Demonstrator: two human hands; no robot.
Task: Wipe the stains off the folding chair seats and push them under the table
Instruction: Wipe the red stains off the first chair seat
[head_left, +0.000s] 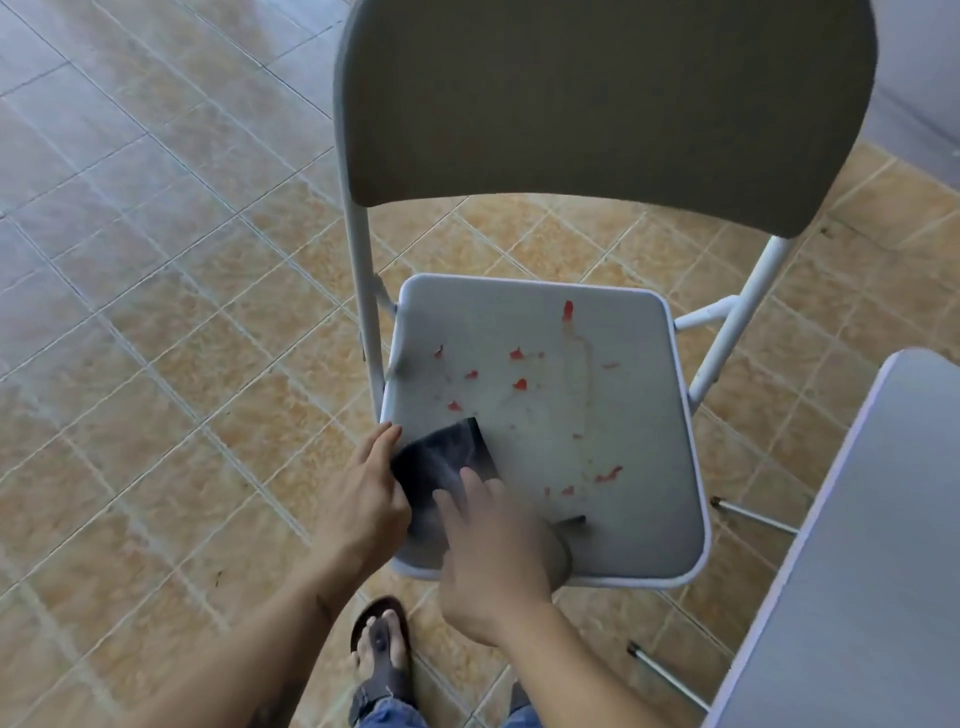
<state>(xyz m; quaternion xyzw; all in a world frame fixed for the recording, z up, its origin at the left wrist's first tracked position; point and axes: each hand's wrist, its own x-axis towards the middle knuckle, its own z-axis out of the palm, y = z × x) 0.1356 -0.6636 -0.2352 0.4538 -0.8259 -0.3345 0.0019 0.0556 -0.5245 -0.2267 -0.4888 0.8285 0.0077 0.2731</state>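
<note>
A grey folding chair stands in front of me, its seat spotted with several red stains and a brownish streak. A dark cloth lies on the seat's near left corner. My left hand grips the cloth's left edge at the side of the seat. My right hand lies flat on the cloth's near part, fingers spread and blurred. The chair's backrest rises at the top of the view.
The grey table edge runs along the lower right, close to the chair's right side. The chair's legs stick out toward the table. My sandalled foot stands just before the seat. Tiled floor spreads to the left.
</note>
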